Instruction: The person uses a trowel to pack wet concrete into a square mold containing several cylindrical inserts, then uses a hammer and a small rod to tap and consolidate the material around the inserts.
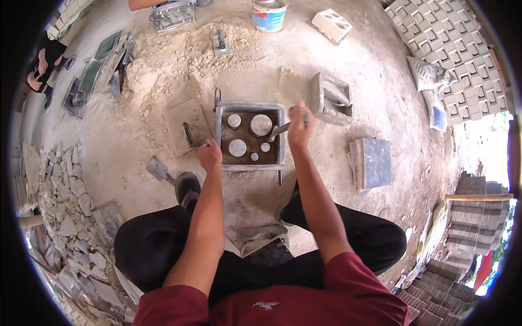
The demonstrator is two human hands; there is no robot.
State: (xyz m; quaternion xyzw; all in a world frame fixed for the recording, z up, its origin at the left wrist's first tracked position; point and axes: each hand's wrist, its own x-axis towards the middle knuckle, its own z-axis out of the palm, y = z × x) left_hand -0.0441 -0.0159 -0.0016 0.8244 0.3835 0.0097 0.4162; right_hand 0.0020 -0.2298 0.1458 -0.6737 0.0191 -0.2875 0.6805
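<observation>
Tool (282, 129) in right fingers (297, 120), tip apparently inside box (218, 127).

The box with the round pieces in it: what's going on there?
A person is working over a grey box on the ground. The right hand grips a tool, its tip inside the box near the largest of five round pieces. The left hand is at the box's left side; whether it grips the edge is unclear. A bucket stands beyond.
</observation>
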